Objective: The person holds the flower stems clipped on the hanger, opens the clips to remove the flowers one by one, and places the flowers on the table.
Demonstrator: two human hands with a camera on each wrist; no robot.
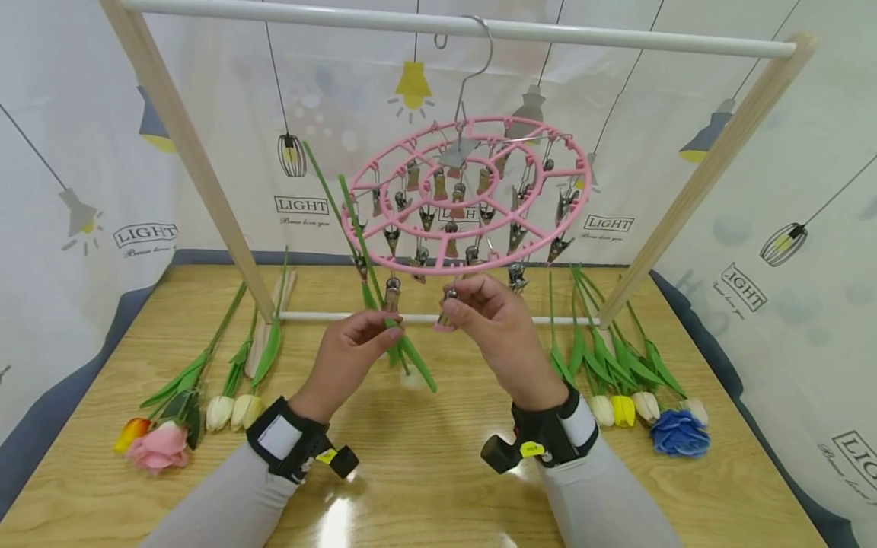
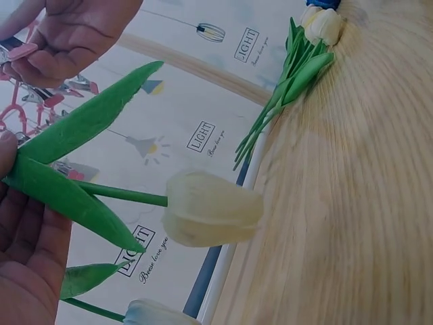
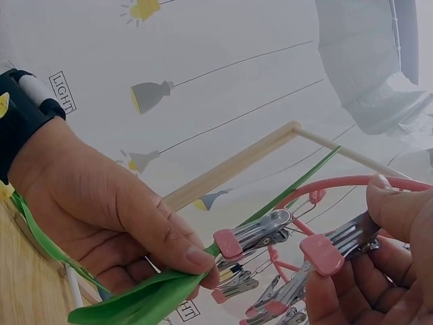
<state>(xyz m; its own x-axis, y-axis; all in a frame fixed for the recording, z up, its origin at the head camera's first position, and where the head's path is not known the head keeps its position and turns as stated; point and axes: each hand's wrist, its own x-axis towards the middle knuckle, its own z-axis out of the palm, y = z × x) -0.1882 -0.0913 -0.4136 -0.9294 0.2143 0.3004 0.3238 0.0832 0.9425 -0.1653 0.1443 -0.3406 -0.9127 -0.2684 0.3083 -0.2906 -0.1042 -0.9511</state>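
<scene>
My left hand (image 1: 349,354) pinches the green stem and leaves of a white tulip (image 2: 213,206), whose flower hangs downward. My right hand (image 1: 503,335) pinches a metal clip (image 3: 338,247) with pink tips, below the near rim of a round pink clip hanger (image 1: 438,270). Right beside the left fingertips another pink-tipped clip (image 3: 229,244) touches or nearly touches the stem; whether it grips the stem, I cannot tell. A second pale tulip (image 2: 157,315) hangs behind the held one, its top hidden in the left wrist view.
The hanger's hook (image 1: 488,53) is on the white bar (image 1: 617,42) of a wooden-legged rack (image 1: 199,175). On the table's left lie a pink rose (image 1: 159,447) and several tulips (image 1: 219,413). To the right lie a blue rose (image 1: 680,434) and several tulips (image 1: 623,411).
</scene>
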